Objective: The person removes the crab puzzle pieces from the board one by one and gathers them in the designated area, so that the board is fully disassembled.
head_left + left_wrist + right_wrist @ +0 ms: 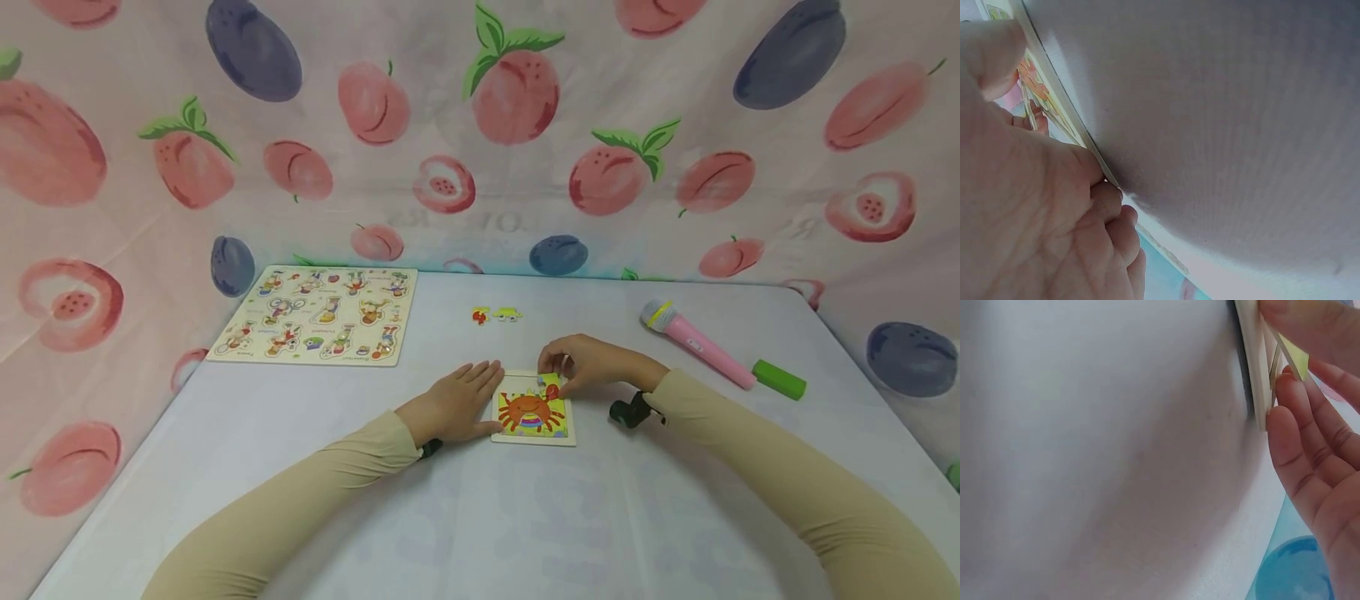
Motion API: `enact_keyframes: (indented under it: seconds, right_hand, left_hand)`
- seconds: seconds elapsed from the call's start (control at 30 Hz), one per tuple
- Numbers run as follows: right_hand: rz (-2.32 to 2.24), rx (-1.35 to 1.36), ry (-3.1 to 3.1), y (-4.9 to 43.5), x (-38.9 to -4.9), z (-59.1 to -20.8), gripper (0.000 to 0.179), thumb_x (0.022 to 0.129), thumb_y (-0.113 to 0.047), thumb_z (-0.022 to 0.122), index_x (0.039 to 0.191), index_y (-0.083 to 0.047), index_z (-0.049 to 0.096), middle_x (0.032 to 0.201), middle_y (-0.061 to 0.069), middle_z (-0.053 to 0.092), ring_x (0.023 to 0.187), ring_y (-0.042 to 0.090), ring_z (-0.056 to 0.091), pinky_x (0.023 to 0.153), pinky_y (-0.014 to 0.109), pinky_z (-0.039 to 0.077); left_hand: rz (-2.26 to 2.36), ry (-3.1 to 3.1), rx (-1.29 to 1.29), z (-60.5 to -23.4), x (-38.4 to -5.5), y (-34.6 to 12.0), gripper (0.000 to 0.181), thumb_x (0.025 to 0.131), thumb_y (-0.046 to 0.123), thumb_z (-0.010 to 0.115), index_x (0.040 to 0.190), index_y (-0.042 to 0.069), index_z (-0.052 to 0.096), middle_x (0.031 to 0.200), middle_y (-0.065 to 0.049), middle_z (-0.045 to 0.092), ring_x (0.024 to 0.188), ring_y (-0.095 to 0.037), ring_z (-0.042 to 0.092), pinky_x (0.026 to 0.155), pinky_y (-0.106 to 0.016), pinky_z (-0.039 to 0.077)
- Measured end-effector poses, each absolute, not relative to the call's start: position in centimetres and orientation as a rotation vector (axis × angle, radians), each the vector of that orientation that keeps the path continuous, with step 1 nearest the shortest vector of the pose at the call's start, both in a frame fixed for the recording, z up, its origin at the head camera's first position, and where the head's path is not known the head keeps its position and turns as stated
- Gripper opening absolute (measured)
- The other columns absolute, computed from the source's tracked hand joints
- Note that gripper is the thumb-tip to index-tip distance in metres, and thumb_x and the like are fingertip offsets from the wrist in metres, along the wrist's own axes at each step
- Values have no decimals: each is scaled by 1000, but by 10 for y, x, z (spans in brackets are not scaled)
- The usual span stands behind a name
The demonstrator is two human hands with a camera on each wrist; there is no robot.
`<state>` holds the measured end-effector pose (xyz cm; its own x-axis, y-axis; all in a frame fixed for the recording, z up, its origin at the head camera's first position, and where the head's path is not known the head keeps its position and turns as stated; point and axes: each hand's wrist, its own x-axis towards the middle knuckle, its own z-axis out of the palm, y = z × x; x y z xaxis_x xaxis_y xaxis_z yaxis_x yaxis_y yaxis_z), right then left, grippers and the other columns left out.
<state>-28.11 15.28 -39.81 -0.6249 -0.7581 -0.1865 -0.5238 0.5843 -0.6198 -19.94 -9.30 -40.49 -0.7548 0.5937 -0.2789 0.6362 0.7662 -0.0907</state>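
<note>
A small square wooden puzzle board (534, 441) with a pale frame lies on the table, showing an orange crab (528, 412) on yellow. My right hand (592, 363) pinches a yellow puzzle piece (550, 382) with a red claw at the board's upper right; in the right wrist view the piece (1295, 357) tilts between thumb and fingers. Against the board's left edge rests my left hand (459, 403), its fingers extended and thumb at the lower left of the frame. Beyond the board lie two loose puzzle pieces, one with red (480, 315) and one mostly yellow (507, 314).
A larger wooden puzzle board (315, 317) with several printed figures lies at the back left. Over on the right are a pink toy microphone (705, 346) and a green block (779, 379). A fruit-patterned cloth (487, 225) hangs behind the white table.
</note>
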Motion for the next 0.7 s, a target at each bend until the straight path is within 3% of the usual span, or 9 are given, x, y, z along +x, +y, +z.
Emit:
enact_keyframes:
  seconds: [0.7]
  right_hand:
    - [-728,-1107,2461,156,-274,-400,29,75,-11,78,102,-11,67,100,1,64,86,12,57,78,25,53]
  left_hand:
    - [-249,2720,963,-406,-200,-93,82,92,60,40,151,7,17,158,-8,17,147,-22,17,120,-35,18]
